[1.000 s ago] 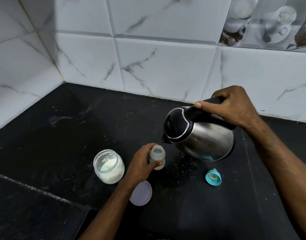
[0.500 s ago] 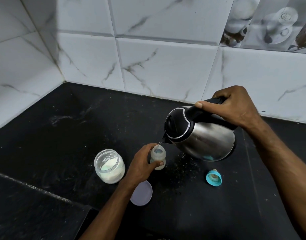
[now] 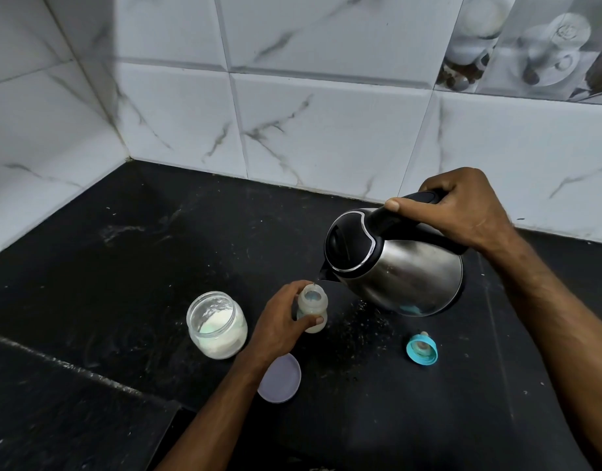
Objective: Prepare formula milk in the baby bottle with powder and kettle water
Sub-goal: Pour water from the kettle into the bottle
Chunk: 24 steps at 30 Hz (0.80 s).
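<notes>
On black counter (image 3: 105,266): left hand (image 3: 279,324) grips upright bottle (image 3: 312,305). Right hand (image 3: 459,209) clamps kettle (image 3: 394,266) handle, spout tipped just over bottle mouth. Powder jar (image 3: 216,326) left; teal cap (image 3: 422,348) right.

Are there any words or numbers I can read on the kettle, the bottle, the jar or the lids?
None can be read anywhere.
Kettle: plain steel and black, no brand shows.
Baby bottle: any marks are too blurred to tell.
Powder jar: no label.
Purple lid and blue bottle cap: plain.
Wall tiles: pictures and marble veins only, no writing.
</notes>
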### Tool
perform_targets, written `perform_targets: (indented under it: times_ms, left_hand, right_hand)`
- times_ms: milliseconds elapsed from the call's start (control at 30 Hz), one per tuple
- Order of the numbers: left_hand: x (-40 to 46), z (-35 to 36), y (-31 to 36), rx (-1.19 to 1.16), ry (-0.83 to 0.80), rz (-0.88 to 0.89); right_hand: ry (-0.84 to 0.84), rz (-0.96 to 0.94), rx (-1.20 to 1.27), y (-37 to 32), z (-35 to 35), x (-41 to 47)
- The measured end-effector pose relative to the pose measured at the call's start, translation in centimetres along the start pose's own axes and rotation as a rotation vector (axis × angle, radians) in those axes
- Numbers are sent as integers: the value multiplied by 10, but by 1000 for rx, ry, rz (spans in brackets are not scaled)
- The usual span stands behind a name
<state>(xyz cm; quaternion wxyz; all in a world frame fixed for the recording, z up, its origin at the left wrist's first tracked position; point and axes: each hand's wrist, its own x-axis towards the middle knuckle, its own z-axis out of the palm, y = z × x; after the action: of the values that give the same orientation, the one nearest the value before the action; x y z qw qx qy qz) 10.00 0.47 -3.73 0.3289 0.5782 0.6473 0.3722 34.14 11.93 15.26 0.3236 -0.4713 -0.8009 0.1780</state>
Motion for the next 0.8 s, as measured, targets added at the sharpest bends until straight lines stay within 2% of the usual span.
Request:
perform_targets:
  times_ms: [800]
  left_hand:
    - [-1,-2,3,4,0,12]
  right_hand:
    - [10,-6,-13,1,-1,-1]
